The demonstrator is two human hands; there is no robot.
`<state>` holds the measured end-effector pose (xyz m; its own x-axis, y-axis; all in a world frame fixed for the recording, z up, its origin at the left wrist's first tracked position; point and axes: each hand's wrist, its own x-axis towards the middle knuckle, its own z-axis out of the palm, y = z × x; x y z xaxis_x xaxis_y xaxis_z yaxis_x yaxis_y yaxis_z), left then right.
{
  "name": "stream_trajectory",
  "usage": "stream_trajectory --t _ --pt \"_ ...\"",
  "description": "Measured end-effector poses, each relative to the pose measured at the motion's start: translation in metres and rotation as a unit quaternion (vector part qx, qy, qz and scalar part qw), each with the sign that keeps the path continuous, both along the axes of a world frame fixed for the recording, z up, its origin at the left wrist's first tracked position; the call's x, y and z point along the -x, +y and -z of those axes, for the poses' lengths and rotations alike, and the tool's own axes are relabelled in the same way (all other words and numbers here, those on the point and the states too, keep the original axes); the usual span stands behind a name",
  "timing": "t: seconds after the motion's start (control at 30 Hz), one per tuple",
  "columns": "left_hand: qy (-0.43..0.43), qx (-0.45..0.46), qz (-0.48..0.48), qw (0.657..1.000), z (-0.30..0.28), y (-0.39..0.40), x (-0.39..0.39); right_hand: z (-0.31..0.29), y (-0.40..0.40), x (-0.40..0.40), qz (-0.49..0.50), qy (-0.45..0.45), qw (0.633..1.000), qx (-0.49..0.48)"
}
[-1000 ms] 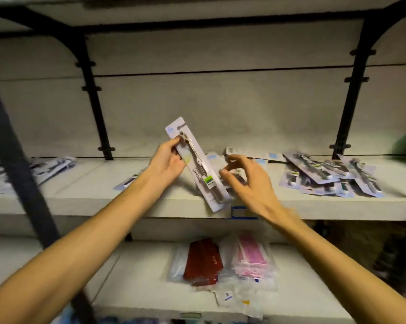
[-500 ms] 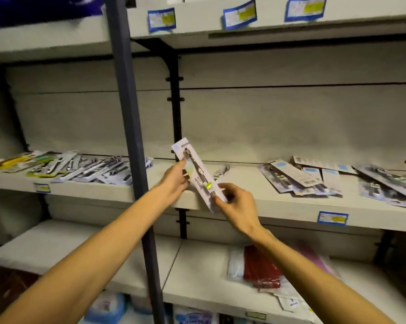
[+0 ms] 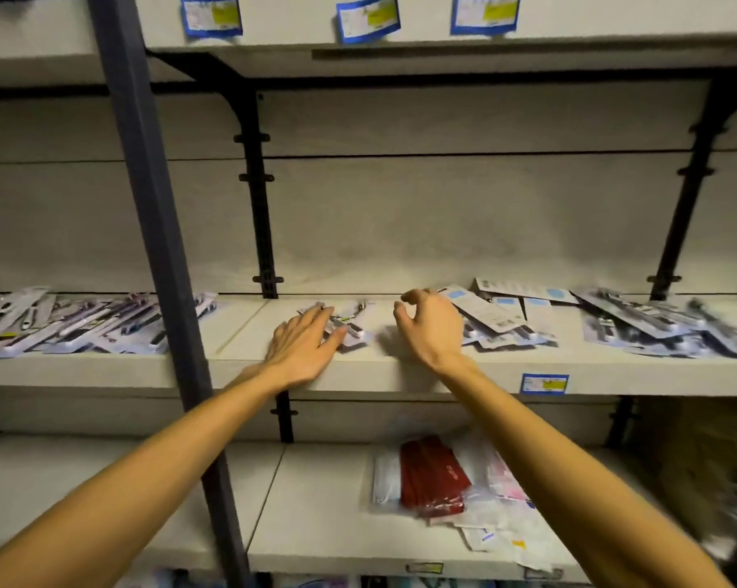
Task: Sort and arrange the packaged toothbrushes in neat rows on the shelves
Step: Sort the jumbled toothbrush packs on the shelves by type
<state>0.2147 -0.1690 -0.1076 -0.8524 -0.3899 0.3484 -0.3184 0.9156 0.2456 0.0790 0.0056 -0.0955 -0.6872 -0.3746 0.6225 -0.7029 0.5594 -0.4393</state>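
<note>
middle shelf [image 3: 400, 371], toothbrush pack [image 3: 350, 328] under left hand [image 3: 303, 345] fingers [image 3: 333, 335]

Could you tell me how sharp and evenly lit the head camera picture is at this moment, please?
Head view: dim, yellowish light; wide-angle bending bows the grey upright post; motion blur smears the left hand on the toothbrush pack and the bottom right corner; the right hand casts a soft shadow on the middle shelf.

L hand [image 3: 301, 348] flat on toothbrush pack [image 3: 344, 326] (mid shelf [image 3: 400, 371]); R hand [image 3: 432, 326] loosely curled, holding nothing.
</note>
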Motion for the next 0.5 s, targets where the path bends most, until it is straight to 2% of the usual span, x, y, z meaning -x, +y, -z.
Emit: stream_trajectory --t 0.13,0.27,0.4,0.5 --pt "0.038 0.015 0.042 0.998 -0.012 0.035 0.032 -0.015 0.048 0.052 0.06 0.063 0.982 -0.165" --pt "0.033 0.042 0.078 0.996 -0.02 0.07 0.072 -0.016 0.086 0.086 0.079 0.005 0.97 -0.23" --pt "0.032 0.044 0.138 0.989 -0.024 0.106 0.114 -0.018 0.112 0.103 0.044 -0.017 0.979 -0.2" --pt "-0.01 -0.002 0.13 0.991 -0.021 0.131 0.14 -0.025 0.123 0.111 -0.009 -0.096 0.991 -0.092"
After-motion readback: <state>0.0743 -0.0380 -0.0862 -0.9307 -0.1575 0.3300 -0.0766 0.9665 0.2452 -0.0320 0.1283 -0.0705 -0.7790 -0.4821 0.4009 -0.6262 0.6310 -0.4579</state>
